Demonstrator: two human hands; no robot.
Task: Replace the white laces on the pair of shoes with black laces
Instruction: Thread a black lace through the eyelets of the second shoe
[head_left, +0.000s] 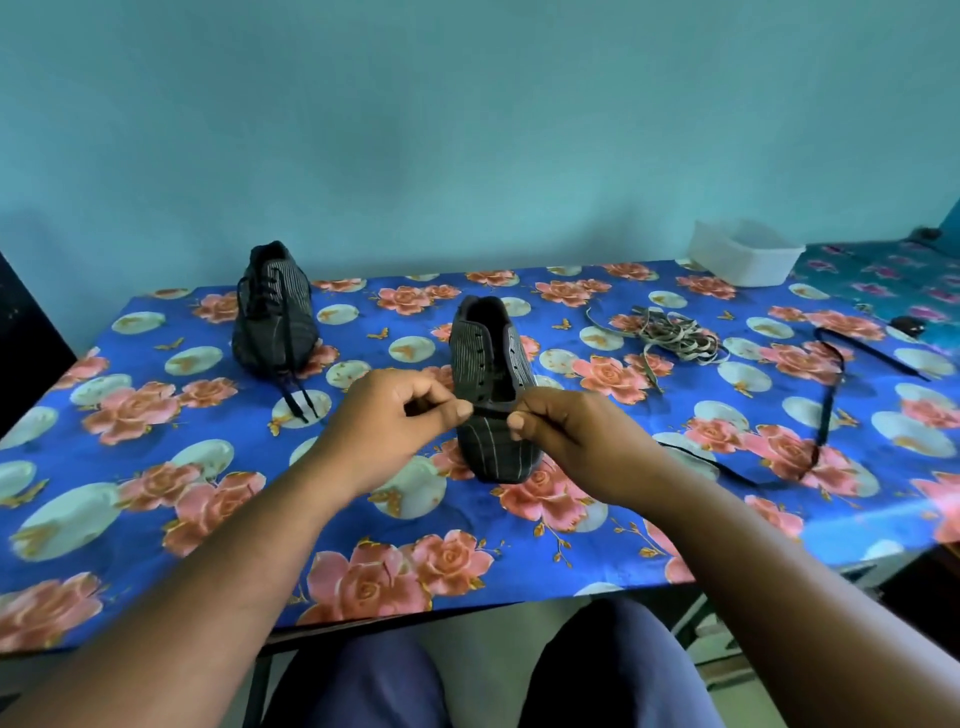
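A dark striped shoe (491, 395) lies unlaced in the middle of the flowered table, toe toward me. My left hand (400, 415) and my right hand (561, 431) each pinch a black lace (826, 395) at the shoe's lowest eyelets; a short stretch spans between my fingertips, and the rest trails right across the table. The second shoe (275, 317) stands at the back left, laced in black with its ends hanging toward me. The removed white laces (670, 338) lie in a tangled heap at the right.
A white plastic tub (743, 252) sits at the table's back right corner. The table (156, 519) has a blue floral cover and stands against a teal wall. My knees show under the near edge.
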